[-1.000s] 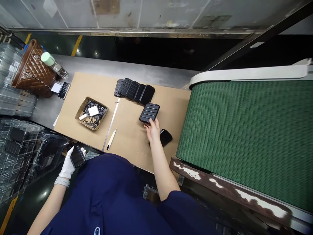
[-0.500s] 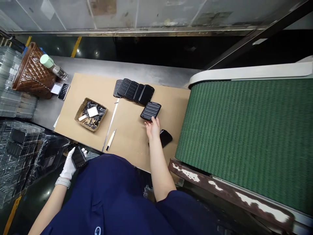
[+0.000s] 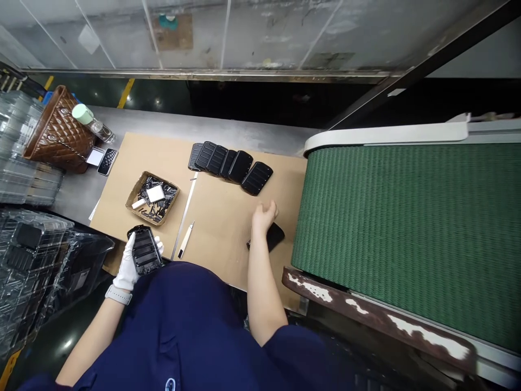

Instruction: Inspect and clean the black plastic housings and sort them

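In my white-gloved left hand (image 3: 129, 267) I hold a black ribbed plastic panel (image 3: 145, 250), its ribbed face turned up, over the near left edge of the cardboard. My bare right hand (image 3: 264, 217) hovers over the cardboard with its fingers loosely curled and apart, gripping nothing. Just beyond it lies a black panel (image 3: 257, 178), at the right end of an overlapping row of several black panels (image 3: 217, 158). Another dark panel (image 3: 275, 237) rests beside my right wrist, partly hidden by my forearm.
A cardboard box (image 3: 132, 202) of small black parts stands on the cardboard sheet (image 3: 220, 228), near a utility knife (image 3: 186, 240). A green conveyor belt (image 3: 399, 233) borders the right. At left are a brown bag (image 3: 65, 136), bottle (image 3: 95, 124), phone (image 3: 107, 162) and wrapped trays (image 3: 30, 260).
My right hand has let go of a panel, which now lies at the row's right end, and drawn back. My left hand has lifted its panel up and to the right.
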Demonstrator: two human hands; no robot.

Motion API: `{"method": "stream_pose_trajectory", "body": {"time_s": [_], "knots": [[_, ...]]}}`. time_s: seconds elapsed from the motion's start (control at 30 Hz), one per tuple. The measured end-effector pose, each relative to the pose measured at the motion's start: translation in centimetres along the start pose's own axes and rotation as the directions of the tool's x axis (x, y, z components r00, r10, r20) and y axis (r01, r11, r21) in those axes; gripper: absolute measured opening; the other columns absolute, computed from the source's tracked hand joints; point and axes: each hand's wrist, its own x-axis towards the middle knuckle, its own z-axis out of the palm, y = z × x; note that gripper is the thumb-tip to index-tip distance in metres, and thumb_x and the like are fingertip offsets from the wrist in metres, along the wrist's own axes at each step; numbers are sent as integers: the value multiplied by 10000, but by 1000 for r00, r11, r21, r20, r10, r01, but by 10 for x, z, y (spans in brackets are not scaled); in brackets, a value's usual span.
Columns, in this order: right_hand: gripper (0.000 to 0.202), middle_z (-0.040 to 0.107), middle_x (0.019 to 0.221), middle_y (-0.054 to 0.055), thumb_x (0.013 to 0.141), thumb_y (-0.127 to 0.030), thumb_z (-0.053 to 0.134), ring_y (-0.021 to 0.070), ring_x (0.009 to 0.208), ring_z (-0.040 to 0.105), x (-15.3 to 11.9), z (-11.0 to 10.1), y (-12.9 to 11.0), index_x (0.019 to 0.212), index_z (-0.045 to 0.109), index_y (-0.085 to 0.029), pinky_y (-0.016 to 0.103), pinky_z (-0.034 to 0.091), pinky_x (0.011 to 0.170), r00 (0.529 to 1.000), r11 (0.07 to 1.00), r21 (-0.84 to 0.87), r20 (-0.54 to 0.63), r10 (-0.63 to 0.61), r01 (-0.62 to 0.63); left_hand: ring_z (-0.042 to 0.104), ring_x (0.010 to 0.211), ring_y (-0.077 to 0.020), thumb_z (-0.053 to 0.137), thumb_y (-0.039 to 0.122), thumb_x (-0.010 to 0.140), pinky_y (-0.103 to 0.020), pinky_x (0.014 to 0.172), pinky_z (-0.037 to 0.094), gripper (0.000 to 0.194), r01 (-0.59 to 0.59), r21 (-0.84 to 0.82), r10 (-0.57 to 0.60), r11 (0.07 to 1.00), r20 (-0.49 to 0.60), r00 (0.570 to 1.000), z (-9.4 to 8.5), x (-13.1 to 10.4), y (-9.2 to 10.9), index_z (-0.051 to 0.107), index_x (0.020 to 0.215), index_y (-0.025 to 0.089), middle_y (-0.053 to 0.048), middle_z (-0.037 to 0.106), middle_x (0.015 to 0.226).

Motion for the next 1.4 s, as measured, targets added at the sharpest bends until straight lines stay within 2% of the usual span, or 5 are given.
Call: {"method": "stream_pose_trajectory", "body": {"time_s": [0.27, 0.47, 0.83, 1.2, 1.4], "knots": [[701, 325, 1462, 283, 728, -379, 614, 388, 1394, 242, -79, -69, 52, 1314, 442, -35, 529, 162, 1135, 957, 931, -258, -200, 209, -257, 683, 860, -279, 423, 679, 823, -464, 824, 555, 682, 152, -101, -107, 983, 359, 927, 46, 15, 7, 658, 1049, 81, -162, 711, 942], [567, 319, 1487, 237, 647, -418, 692, 409, 1383, 246, -87, -57, 54, 1119, 584, -121, 544, 138, 1131, 944, 916, -245, -172, 282, -318, 672, 848, -263, 416, 702, 811, -440, 826, 543, 687, 238, -98, -147, 966, 550, 822, 71, 24, 19, 658, 1049, 104, -150, 700, 953], [467, 667, 958, 94, 645, -556, 630, 256, 942, 631, -97, -15, -5, 915, 552, -184, 414, 509, 801, 961, 923, 269, 101, 259, -277, 667, 878, -283, 455, 728, 773, -473, 852, 533, 729, 203, -71, -143, 976, 490, 860, 67, 35, 30, 638, 1043, 77, -166, 691, 938], [260, 719, 929, 22, 747, -431, 688, 162, 827, 648, -141, 8, -96, 891, 690, -215, 283, 543, 664, 887, 595, 694, 457, 69, -404, 670, 812, -258, 416, 747, 778, -517, 862, 522, 701, 179, -71, -134, 981, 416, 900, 55, 33, 34, 656, 995, 125, -137, 693, 913], [238, 721, 889, 18, 791, -424, 660, 167, 808, 654, -143, -1, -109, 908, 683, -218, 290, 550, 654, 878, 584, 688, 469, 95, -431, 667, 817, -251, 413, 739, 787, -498, 847, 527, 708, 124, -80, -74, 989, 459, 885, 50, 39, 37, 641, 1056, 125, -138, 683, 931]]}}
